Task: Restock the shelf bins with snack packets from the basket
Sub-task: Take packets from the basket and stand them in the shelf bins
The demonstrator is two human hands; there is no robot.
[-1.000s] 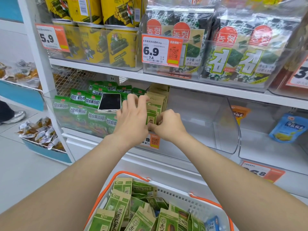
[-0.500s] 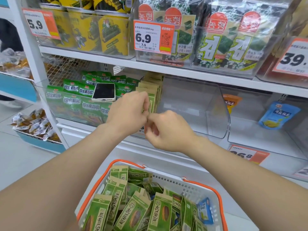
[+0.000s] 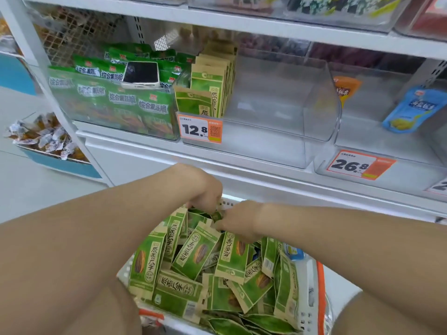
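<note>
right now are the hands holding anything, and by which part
Cannot tell: the left hand and right hand both reach down at the top edges of packets in the basket, but their fingertips are hidden.

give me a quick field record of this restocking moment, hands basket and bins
left hand: in the basket, fingers down among the seed packets, grip unclear
right hand: beside it in the basket, touching packets, grip unclear
basket: white, orange rim, heaped with green seed packets
middle bin: upright row of packets at its left end, price tag 12.8
left bin: green snack bags, phone lying on top
right bin: blue pouch, orange pouch
</note>
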